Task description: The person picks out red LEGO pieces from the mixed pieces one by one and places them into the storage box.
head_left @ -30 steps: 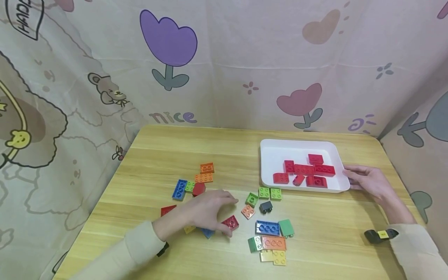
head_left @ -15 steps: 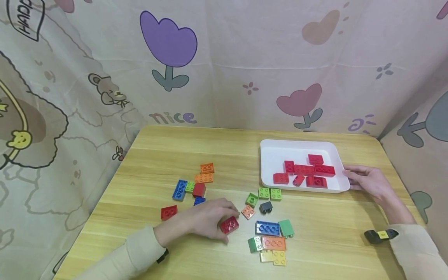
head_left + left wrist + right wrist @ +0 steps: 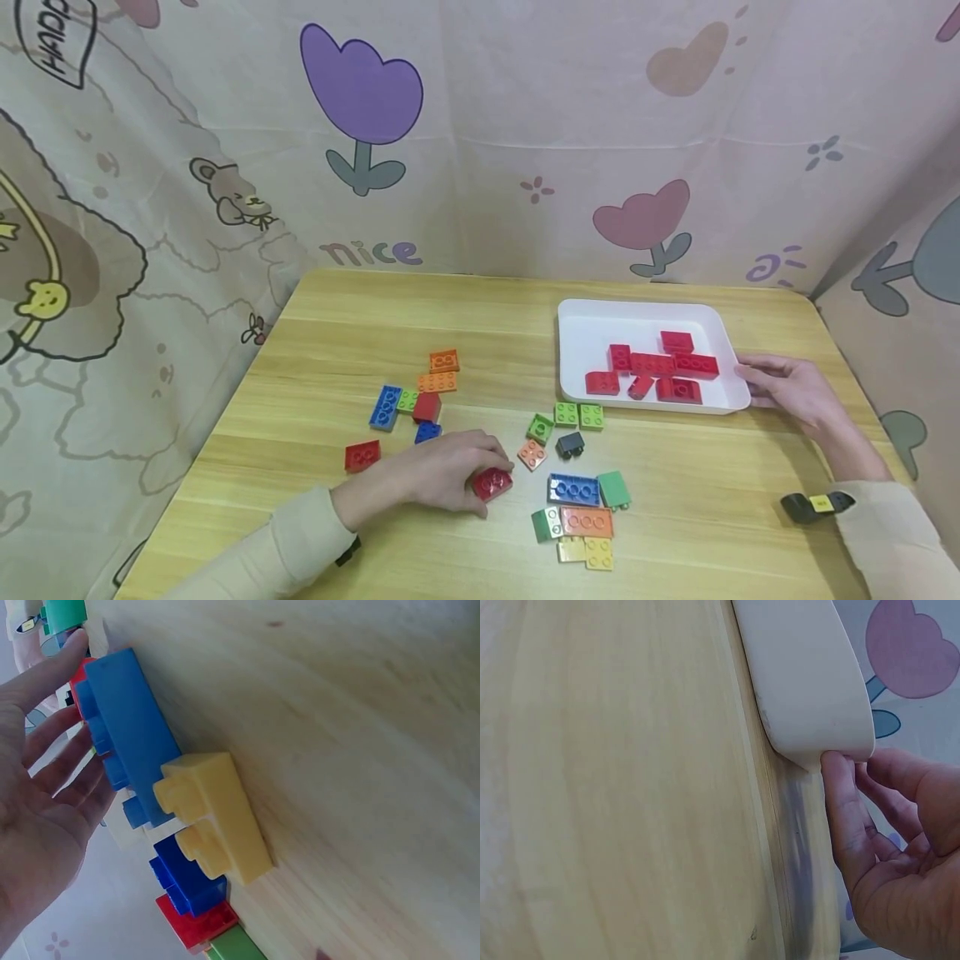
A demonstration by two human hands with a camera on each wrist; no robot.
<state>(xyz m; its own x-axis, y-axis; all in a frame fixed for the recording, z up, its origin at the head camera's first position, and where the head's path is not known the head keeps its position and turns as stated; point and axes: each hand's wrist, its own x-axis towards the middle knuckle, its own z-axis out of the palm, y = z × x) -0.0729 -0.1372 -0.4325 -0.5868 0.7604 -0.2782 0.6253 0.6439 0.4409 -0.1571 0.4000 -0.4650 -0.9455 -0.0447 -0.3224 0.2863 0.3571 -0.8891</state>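
Note:
My left hand [image 3: 448, 473] grips a red brick [image 3: 492, 484] near the middle of the table, thumb on the near side and fingers on the far side. In the left wrist view, a long blue brick [image 3: 135, 735] largely hides that red brick; a yellow brick [image 3: 225, 817] lies beside the blue one. Both are covered by my left hand in the head view. At the right, my right hand [image 3: 795, 390] holds the end of a white tray [image 3: 592, 325], the thumb against its outer wall [image 3: 810, 682]. Several red bricks [image 3: 652, 364] lie inside the tray.
Left of centre lie orange bricks [image 3: 437, 382], a blue brick [image 3: 385, 407], a red block [image 3: 427, 407] and another red brick [image 3: 362, 456]. Green bricks [image 3: 566, 414] sit just before the tray. Nearer me are a blue brick [image 3: 573, 489], an orange brick [image 3: 587, 522] and yellow bricks [image 3: 598, 552].
My left hand has come slightly nearer, and its thumb and fingers have drawn in around the red brick, which shifted slightly. The right hand and tray have stayed still.

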